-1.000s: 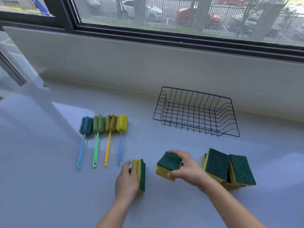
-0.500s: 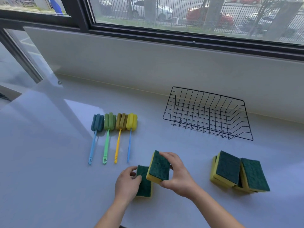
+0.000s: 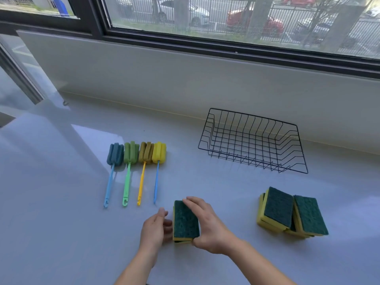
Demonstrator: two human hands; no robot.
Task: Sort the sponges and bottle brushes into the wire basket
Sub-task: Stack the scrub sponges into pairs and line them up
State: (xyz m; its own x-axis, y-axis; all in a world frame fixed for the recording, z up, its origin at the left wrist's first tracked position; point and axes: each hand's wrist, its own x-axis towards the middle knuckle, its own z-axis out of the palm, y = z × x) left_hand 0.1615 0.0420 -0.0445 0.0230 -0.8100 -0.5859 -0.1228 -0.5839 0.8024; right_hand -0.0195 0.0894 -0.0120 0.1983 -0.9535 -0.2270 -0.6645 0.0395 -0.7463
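Two yellow sponges with green scouring tops lie stacked (image 3: 185,222) on the grey counter near me. My right hand (image 3: 209,225) wraps the stack from the right, thumb at its near end, fingers over its far end. My left hand (image 3: 156,229) rests against its left side. The black wire basket (image 3: 255,140) stands empty at the back right. Several bottle brushes (image 3: 135,159) with foam heads and coloured handles lie side by side at the left. A pile of several more sponges (image 3: 292,213) sits at the right.
A low white wall (image 3: 185,79) under the window runs behind the counter, close behind the basket. A glass door or pane edge stands at the far left.
My right hand carried its sponge leftward and set it on top of the sponge by my left hand, which was laid flat. The two now form one stack.
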